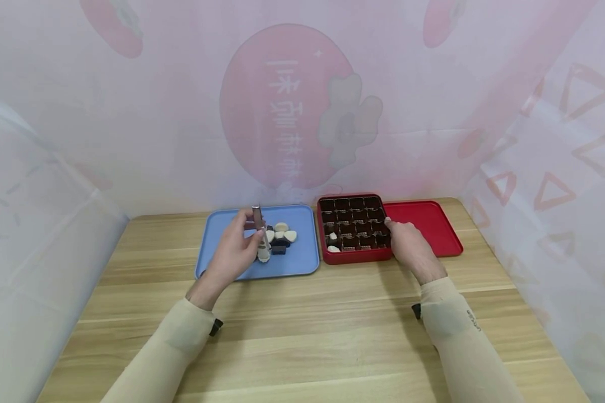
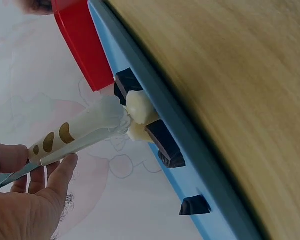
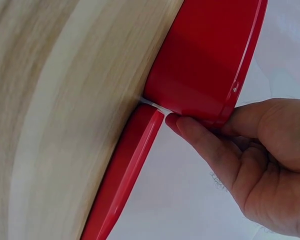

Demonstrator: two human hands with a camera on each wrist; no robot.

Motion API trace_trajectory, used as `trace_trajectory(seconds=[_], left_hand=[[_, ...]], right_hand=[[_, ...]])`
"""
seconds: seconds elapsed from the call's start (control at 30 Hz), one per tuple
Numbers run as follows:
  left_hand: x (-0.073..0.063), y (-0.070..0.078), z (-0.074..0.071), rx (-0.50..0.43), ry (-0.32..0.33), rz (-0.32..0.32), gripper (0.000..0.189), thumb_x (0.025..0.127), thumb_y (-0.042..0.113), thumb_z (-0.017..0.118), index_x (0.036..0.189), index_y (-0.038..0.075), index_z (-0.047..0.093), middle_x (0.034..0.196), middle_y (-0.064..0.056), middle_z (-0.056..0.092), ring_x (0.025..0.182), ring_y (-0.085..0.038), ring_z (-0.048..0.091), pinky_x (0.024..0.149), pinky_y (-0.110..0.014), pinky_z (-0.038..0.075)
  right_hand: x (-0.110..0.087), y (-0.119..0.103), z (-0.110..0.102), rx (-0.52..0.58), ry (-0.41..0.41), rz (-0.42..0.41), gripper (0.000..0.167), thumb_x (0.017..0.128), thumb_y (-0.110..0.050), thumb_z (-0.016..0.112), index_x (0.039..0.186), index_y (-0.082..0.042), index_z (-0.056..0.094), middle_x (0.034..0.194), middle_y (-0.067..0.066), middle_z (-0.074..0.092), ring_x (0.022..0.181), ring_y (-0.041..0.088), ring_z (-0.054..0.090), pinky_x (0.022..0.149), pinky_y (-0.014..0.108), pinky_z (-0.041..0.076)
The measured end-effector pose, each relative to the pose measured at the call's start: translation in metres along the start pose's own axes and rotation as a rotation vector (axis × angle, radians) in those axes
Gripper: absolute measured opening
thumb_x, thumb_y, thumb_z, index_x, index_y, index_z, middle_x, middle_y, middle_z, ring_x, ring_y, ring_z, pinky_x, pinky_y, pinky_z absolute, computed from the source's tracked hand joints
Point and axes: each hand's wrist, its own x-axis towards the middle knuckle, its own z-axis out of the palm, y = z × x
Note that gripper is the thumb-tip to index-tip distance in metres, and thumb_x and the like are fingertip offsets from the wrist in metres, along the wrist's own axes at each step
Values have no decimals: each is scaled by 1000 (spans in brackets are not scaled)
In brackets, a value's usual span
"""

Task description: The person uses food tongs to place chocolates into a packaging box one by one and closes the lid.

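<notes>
My left hand point(image 1: 233, 246) holds tongs point(image 1: 264, 247) with white, scalloped tips and gold markings, pinching them between thumb and fingers. The tips point down over the blue tray point(image 1: 294, 270), among white and dark chocolates. In the left wrist view they stand against or just by a white chocolate point(image 2: 140, 106); whether they grip one I cannot tell. My right hand point(image 1: 410, 246) pinches the right wall of the red box point(image 1: 363, 256), thumb at the rim and fingers outside. The box has a dark brown divided insert, with white pieces point(image 1: 334, 248) in its near-left compartments.
A flat red lid or tray point(image 1: 431, 224) lies right of the box, close against it. Dark chocolates point(image 2: 195, 205) lie along the blue tray. All stand at the back of the wooden table point(image 1: 307, 336), before a printed cloth backdrop point(image 1: 181, 112).
</notes>
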Motion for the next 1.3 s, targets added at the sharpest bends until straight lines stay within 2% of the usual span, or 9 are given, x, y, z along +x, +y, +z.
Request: trace_trajectory(seconds=[0.2,0.27,0.47,0.63,0.73,0.83,0.93,1.03,1.3], left_hand=[[-1,-6,2,-3,-5,-16,23,118,-5,61,140,-4,56,151,-28,64,150,-50,67,121,-48,67],[-1,-8,2,-8,-8,-15,22,118,-4,60,140,-3,56,152,-27,64,151,-49,66,122,-48,66],[-2,-10,1,0,-16,2,20,119,-3,59,138,-2,55,153,-27,63,150,-50,66,121,-50,67],[-5,-8,-1,5,-35,-6,25,119,-2,60,143,-2,56,155,-26,63,152,-48,65,121,-49,66],[-8,-7,-1,10,-55,-10,30,118,-3,62,147,-3,56,155,-25,63,153,-48,66,122,-46,65],[-11,-7,-1,20,-66,-2,32,117,-5,63,148,-4,56,154,-26,64,152,-48,66,122,-46,65],[-12,-9,0,18,-63,3,30,117,-6,63,146,-4,57,152,-26,64,152,-49,66,122,-47,65],[-12,-12,0,12,-62,9,26,117,-6,62,143,-4,57,153,-26,63,152,-50,65,124,-50,65],[-9,-18,2,65,-61,-20,22,118,-3,63,140,-1,59,153,-25,65,151,-49,67,121,-49,66]], right_hand=[[0,-1,0,12,-18,7,55,120,5,38,174,4,48,144,42,71,63,17,41,55,29,45],[-1,-1,-1,11,-15,6,55,120,5,38,174,4,49,143,42,72,63,17,41,55,29,45],[-1,-1,-1,1,-6,4,54,121,4,40,174,3,49,112,35,76,63,17,42,56,31,46],[-2,-1,-2,-3,-6,3,54,121,4,40,174,3,49,109,33,76,64,18,43,57,31,47],[-2,-1,-2,-2,-8,6,55,121,4,40,175,3,49,115,36,76,64,18,43,57,31,47],[-1,-1,-2,0,-7,7,55,120,6,39,174,3,49,143,40,73,64,18,43,56,30,47],[-1,0,-1,0,1,5,56,119,7,38,174,4,49,165,38,60,64,18,45,56,31,48],[0,0,-1,2,-4,9,56,119,6,38,174,4,49,167,37,58,63,18,44,56,30,47],[-1,0,-2,-1,1,3,55,120,6,40,174,4,50,154,40,68,66,19,47,58,31,49]])
